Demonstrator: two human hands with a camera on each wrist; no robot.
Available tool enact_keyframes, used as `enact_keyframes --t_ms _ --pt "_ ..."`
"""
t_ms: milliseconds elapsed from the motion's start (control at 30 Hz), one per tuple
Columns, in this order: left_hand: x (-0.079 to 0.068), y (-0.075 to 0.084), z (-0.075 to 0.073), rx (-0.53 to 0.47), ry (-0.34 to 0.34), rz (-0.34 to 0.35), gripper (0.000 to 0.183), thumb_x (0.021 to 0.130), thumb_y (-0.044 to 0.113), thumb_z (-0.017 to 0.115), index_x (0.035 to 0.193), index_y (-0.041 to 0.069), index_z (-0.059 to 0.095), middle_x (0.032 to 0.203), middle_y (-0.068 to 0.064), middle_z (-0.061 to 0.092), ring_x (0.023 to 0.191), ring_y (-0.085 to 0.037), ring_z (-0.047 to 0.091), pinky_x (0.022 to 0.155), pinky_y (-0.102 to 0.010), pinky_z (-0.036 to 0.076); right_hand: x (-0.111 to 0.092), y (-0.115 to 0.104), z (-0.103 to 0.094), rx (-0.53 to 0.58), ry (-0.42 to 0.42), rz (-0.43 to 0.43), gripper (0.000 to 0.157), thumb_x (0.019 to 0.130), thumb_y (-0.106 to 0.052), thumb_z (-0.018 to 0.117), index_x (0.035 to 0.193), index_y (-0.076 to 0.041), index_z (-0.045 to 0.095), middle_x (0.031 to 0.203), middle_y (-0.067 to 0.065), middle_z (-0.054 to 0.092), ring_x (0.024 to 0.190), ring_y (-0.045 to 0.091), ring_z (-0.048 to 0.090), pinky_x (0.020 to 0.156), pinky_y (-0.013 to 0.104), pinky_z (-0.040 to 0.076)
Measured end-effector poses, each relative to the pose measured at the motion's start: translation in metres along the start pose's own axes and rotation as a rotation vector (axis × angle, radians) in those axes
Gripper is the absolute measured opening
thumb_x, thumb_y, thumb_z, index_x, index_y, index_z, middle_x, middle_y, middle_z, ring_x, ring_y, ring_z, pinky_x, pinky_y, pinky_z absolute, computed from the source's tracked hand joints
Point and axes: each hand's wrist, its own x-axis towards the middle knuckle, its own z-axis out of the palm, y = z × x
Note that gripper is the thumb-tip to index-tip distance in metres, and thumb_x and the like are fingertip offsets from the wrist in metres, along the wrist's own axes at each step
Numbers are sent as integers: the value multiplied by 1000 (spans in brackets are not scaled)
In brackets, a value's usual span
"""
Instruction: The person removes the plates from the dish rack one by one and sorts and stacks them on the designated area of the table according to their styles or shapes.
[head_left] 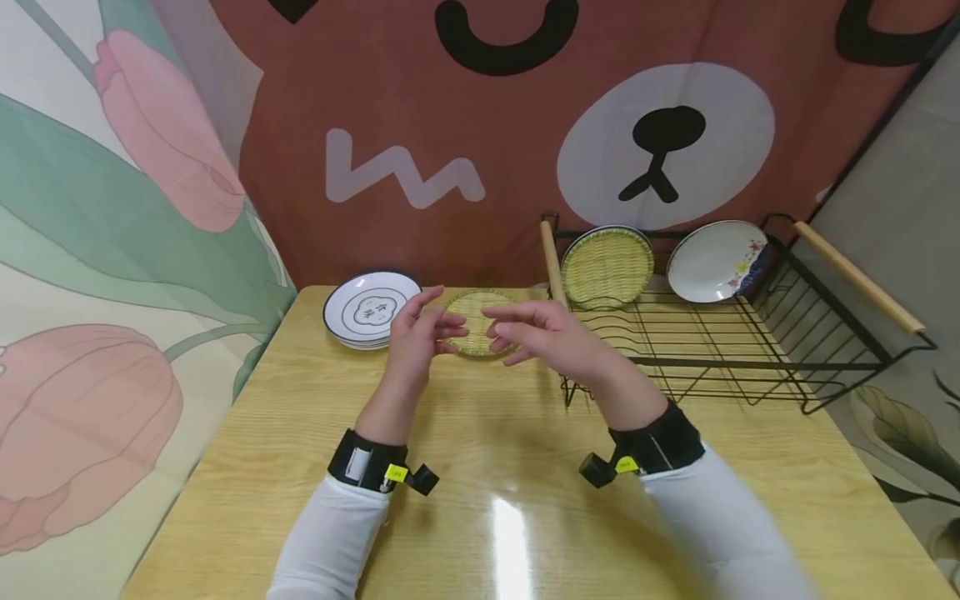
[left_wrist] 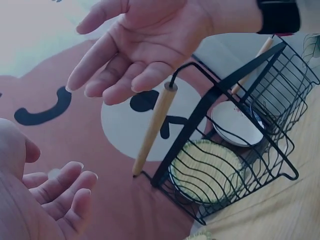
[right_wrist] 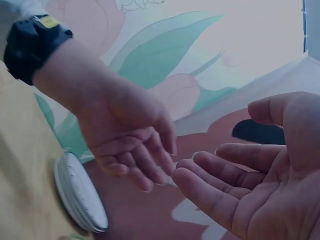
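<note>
My left hand (head_left: 417, 337) and right hand (head_left: 551, 333) face each other in the air over the table, fingers relaxed and slightly bent, nothing between them. Behind and between them a round woven yellow-green mat (head_left: 478, 321) lies on the table, partly overlapped by the fingertips. Close to the left hand stands a stack of white plates (head_left: 372, 307) with dark blue rims; its side shows in the right wrist view. Beyond the right hand, a black wire dish rack (head_left: 720, 363) holds a woven round piece (head_left: 607, 267) and a white flowered plate (head_left: 716, 262), both leaning upright at its back.
The rack has wooden handles (head_left: 860, 277) at both ends and fills the table's right back part. A cloth backdrop with a bear face (head_left: 510, 167) hangs behind the wooden table (head_left: 480, 467). Floral cloth (head_left: 150, 250) covers the left side.
</note>
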Motion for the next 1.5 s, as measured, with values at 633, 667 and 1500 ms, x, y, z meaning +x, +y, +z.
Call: enact_keyframes --t_ms 633,667,1500 --pt "-23 22 15 -16 -56 31 44 104 16 53 148 23 54 116 -14 77 97 -16 76 70 -29 60 43 -49 -106 -521 86 157 56 106 -41 52 156 -16 46 160 10 47 153 30 37 124 56 30" --pt "-24 22 16 -17 -63 27 45 104 16 53 149 23 53 120 -16 75 98 -16 76 71 -29 60 46 -49 -112 -535 91 181 58 106 -43 51 157 -17 43 162 10 44 154 30 35 124 56 29" --pt "-23 5 24 16 -182 -23 55 103 20 55 156 28 43 134 -25 67 116 -33 72 79 -34 61 68 68 -214 -843 304 450 55 102 -18 38 151 7 40 154 34 41 141 51 40 116 65 35"
